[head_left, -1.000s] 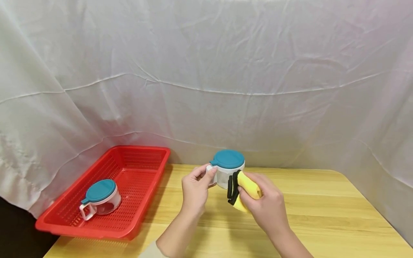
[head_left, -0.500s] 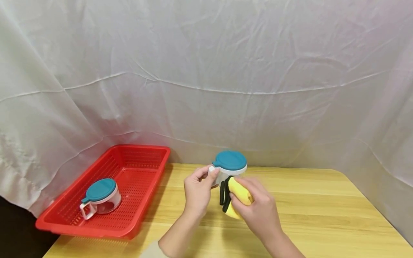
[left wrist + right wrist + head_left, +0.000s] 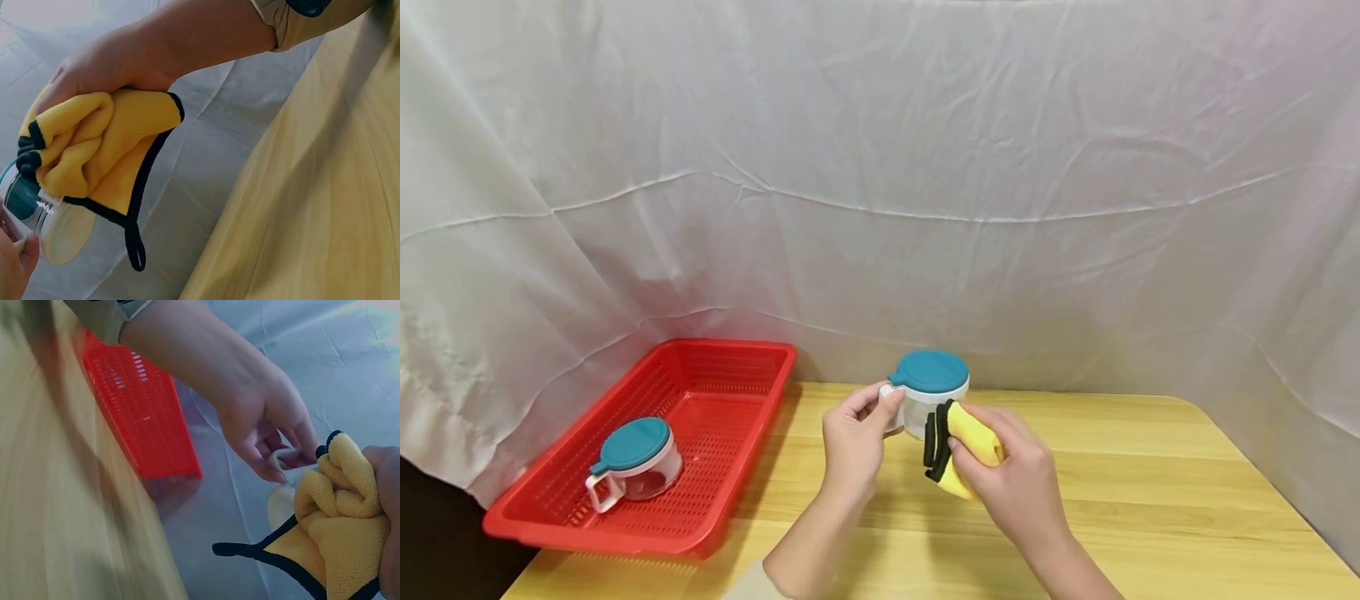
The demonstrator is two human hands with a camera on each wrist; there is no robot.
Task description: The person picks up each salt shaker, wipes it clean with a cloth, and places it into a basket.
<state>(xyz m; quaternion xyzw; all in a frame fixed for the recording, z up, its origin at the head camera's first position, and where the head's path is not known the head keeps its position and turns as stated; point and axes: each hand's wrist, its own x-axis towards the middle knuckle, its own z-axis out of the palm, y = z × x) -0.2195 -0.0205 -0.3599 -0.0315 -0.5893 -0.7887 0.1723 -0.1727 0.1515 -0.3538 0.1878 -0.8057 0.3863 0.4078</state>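
Note:
My left hand (image 3: 853, 442) grips the white handle of a clear jar (image 3: 917, 414) with a blue-green lid (image 3: 931, 372), thumb on the handle's near side. The jar is upright, held over the table. In my right hand (image 3: 1018, 471) is a bunched yellow cloth (image 3: 976, 437) with black edging, close against the jar's front right side. The left wrist view shows the cloth (image 3: 106, 150) overlapping the jar's clear body (image 3: 65, 231), a black loop hanging from its corner. From the right wrist, my left fingers curl round the handle (image 3: 289, 457); the cloth (image 3: 337, 531) hides most of the jar.
A red perforated basket (image 3: 741, 467) stands at the left of the wooden table (image 3: 1150, 500). Inside it sits a similar lidded jar (image 3: 636, 454), its white handle toward me. A pale fabric curtain (image 3: 880, 183) hangs behind and at both sides.
The cloth and right hand moved left and down across the jar's front, then back right. The jar shifted slightly right and returned. Both grips stay the same.

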